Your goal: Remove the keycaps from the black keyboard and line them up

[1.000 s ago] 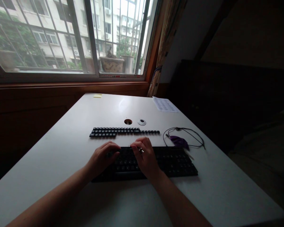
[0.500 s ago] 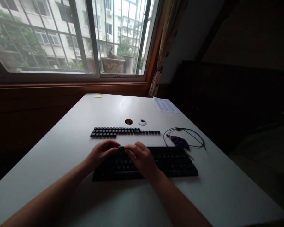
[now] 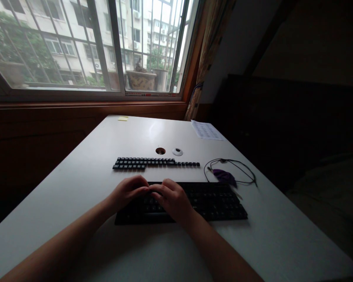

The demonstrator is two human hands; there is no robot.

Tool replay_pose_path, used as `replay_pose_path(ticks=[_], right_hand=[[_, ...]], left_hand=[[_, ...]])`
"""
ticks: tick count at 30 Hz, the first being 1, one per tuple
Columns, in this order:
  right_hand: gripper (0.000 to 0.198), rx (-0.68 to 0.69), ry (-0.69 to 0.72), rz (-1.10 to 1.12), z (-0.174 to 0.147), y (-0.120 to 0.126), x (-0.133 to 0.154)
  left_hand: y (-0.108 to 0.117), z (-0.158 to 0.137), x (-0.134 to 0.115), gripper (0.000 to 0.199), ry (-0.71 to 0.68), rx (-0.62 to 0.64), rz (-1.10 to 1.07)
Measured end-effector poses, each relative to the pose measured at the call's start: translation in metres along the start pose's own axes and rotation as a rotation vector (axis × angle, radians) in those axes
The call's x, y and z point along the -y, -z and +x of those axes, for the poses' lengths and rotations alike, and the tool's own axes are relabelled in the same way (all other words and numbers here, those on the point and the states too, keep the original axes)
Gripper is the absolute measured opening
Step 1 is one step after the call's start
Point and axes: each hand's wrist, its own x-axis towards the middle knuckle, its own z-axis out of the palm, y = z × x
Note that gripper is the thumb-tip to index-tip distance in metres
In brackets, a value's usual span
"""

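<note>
A black keyboard (image 3: 214,201) lies on the white table in front of me. My left hand (image 3: 131,188) is over its upper left part, with thumb and fingers closed in a pinch. My right hand (image 3: 173,197) meets it there, its fingertips pressed together against the left fingertips. Whatever is between the fingers is too small and dark to make out. Beyond the keyboard, loose black keycaps (image 3: 144,161) lie in neat rows, with one shorter row nearest me and several smaller caps trailing to the right.
A coiled cable (image 3: 247,164) and a dark purple cloth (image 3: 224,177) lie right of the keycaps. Behind are a round hole (image 3: 160,151) in the table (image 3: 76,176) and a white ring cover (image 3: 178,151). Printed paper (image 3: 207,130) and yellow notes (image 3: 123,118) lie at the far edge.
My right hand has shifted slightly left, so its fingertips now meet those of my left hand, closing the small gap between them. Keyboard and keycap rows stay put.
</note>
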Motion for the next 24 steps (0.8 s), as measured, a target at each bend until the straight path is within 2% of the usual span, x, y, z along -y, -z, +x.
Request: replay_pose_path(ticks=[7, 12, 24], right_hand=[[0.014, -0.011, -0.034, 0.028, -0.001, 0.0, -0.001], [0.013, -0.033, -0.035, 0.056, -0.001, 0.002, -0.001], [0.014, -0.017, -0.036, 0.077, -0.003, 0.0, -0.005]], left_hand=[[0.001, -0.003, -0.005, 0.026, 0.004, 0.011, -0.013], [0.0, -0.003, -0.006, 0.019, -0.034, 0.03, -0.035], [-0.003, -0.001, 0.005, 0.014, -0.097, 0.017, 0.025]])
